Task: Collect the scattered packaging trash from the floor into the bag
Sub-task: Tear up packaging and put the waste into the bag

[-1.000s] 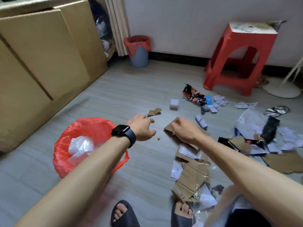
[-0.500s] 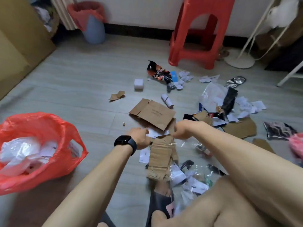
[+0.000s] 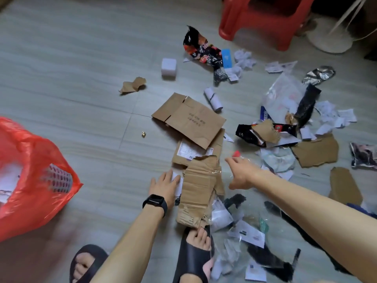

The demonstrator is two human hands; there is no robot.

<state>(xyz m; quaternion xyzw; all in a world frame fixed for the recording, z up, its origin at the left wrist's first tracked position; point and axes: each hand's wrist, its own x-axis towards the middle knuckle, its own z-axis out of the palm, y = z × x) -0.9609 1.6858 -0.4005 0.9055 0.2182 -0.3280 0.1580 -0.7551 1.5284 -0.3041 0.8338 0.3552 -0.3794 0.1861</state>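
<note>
A red plastic bag (image 3: 30, 180) stands open on the floor at the left, with white trash inside. A crumpled, taped piece of cardboard (image 3: 199, 193) lies in front of my feet. My left hand (image 3: 166, 185), with a black watch at the wrist, rests flat on a white paper at the cardboard's left edge, fingers apart. My right hand (image 3: 241, 173) hovers open at the cardboard's right side, over clear plastic film. A flat cardboard sheet (image 3: 189, 118) lies just beyond, on top of a labelled one.
Wrappers, paper scraps, cardboard pieces and film are scattered across the right half of the floor. A white cube (image 3: 169, 67) and a small cardboard scrap (image 3: 133, 85) lie further out. A red stool (image 3: 263, 19) stands at the back. My sandalled feet (image 3: 194, 256) are at the bottom.
My view has dropped closer to the floor. Both hands have let go of the top of the crumpled cardboard and spread open at its two sides.
</note>
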